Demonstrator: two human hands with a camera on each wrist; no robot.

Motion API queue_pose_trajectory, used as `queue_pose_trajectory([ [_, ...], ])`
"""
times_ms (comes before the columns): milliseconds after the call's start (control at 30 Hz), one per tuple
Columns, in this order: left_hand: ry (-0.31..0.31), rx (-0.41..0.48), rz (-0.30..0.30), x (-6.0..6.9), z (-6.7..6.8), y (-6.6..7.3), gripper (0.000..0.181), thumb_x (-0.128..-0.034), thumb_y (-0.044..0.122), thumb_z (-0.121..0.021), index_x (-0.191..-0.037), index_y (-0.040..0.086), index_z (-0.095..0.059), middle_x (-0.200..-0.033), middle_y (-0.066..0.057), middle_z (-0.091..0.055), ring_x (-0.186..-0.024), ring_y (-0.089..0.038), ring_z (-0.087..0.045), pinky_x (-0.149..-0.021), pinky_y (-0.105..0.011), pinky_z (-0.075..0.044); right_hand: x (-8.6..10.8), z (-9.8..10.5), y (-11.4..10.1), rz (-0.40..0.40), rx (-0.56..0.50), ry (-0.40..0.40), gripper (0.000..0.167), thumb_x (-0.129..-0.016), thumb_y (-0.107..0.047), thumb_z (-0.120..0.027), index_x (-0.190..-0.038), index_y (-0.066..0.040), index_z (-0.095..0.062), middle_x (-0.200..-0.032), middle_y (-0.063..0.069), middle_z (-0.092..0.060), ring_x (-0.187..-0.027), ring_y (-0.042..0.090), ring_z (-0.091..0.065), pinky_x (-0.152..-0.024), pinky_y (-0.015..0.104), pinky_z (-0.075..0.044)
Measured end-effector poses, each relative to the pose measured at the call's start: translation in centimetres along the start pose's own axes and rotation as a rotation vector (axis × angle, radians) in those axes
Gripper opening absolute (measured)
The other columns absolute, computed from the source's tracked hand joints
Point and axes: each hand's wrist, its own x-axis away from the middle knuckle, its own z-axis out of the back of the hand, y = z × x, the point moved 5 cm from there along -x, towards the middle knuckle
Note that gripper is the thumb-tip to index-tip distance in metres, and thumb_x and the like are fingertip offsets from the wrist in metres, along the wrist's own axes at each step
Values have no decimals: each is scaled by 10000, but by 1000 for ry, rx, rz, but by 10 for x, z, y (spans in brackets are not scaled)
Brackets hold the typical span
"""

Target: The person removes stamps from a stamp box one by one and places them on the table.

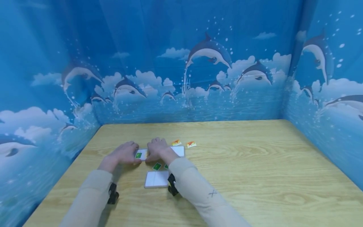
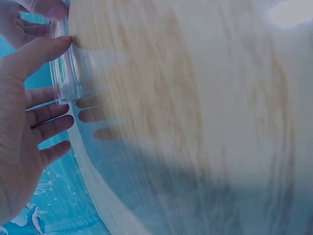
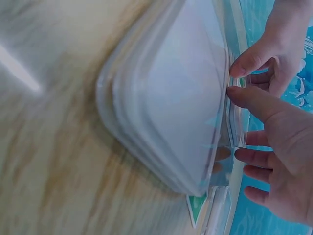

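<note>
- The flat clear-edged case point(image 1: 143, 154) is held flat at the table's left side, 9 o'clock of centre; directions below are taken from it, as seen from the head.
- Its 9 o'clock end is pinched by the left hand point(image 1: 126, 153), thumb on the near edge.
- Its 3 o'clock end is likewise gripped between thumb and fingers of the right hand point(image 1: 158, 149).
- Done, as far as can be judged: one green card point(image 1: 138, 155) is seen at the case; a yellowish patch beside it is mostly covered and cannot be identified.
- Apparently left: a loose green card point(image 1: 157, 166) and a partly hidden green card point(image 1: 166, 166) are seen at 4 o'clock.
- Two more, an orange-yellow card point(image 1: 176, 142) and a farther orange-yellow card point(image 1: 191, 144), are left between 2 and 3 o'clock.
- At 3 o'clock a second white case point(image 1: 178, 151) is partly covered by the right hand.
- At 5 o'clock a white stack point(image 1: 156, 179) is left ungripped; several layers are shown by the right wrist view.
</note>
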Motion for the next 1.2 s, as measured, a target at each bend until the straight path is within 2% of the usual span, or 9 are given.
queue_pose_trajectory([
  [67, 2, -5, -6, 0, 0, 0, 714, -728, 458, -720, -1249, 16, -514, -1195, -171, -518, -1067, -323, -504, -903, -500, -416, 1, 1, 0, 11, 7, 3, 493, -774, -531, -666, -1138, -209, -583, -1215, 13, -514, -1105, 160, -432, -1032, 381, -302],
  [267, 2, -9, -8, 0, 0, -1, 717, -733, 460, -716, -1257, 17, -508, -1201, -172, -515, -1068, -321, -502, -907, -499, -414, 2, 2, 1, 41, -7, 7, 330, -785, -521, -661, -952, -244, -596, -1175, 0, -529, -1118, 166, -440, -1047, 405, -292],
  [533, 18, -3, -9, -1, -1, -1, 749, -728, 469, -716, -1280, 15, -492, -1223, -184, -507, -1080, -333, -495, -911, -500, -412, 0, 3, 3, 33, -56, 12, 323, -782, -518, -667, -946, -248, -597, -1055, -29, -572, -1086, 175, -469, -1046, 428, -293],
  [833, 15, 9, -15, 2, 0, -1, 766, -720, 458, -728, -1285, 3, -481, -1218, -184, -515, -1067, -327, -504, -898, -495, -417, 2, 4, 5, 33, -19, 14, 383, -772, -524, -673, -1011, -234, -598, -1081, -26, -561, -1038, 149, -466, -999, 393, -339],
  [967, 12, 29, -14, 3, 1, -1, 772, -718, 440, -736, -1291, -4, -472, -1217, -181, -521, -1059, -322, -509, -889, -490, -420, 4, 4, 9, 23, 2, 20, 511, -770, -521, -670, -1149, -189, -579, -1131, -9, -553, -1041, 153, -461, -976, 369, -353],
  [1067, 1, 44, -7, 4, 1, -1, 777, -725, 429, -735, -1302, -12, -460, -1241, -191, -513, -1087, -335, -500, -906, -496, -409, 7, 5, 12, 15, -13, 24, 620, -763, -506, -678, -1253, -154, -534, -1193, 9, -543, -1084, 165, -454, -998, 371, -338],
  [1200, -13, 52, 3, 4, 0, -2, 770, -733, 424, -728, -1304, -15, -457, -1252, -196, -508, -1107, -342, -493, -922, -503, -400, 13, 8, 18, -1, -68, 33, 654, -747, -473, -700, -1287, -154, -511, -1216, 11, -531, -1109, 171, -446, -1022, 379, -317],
])
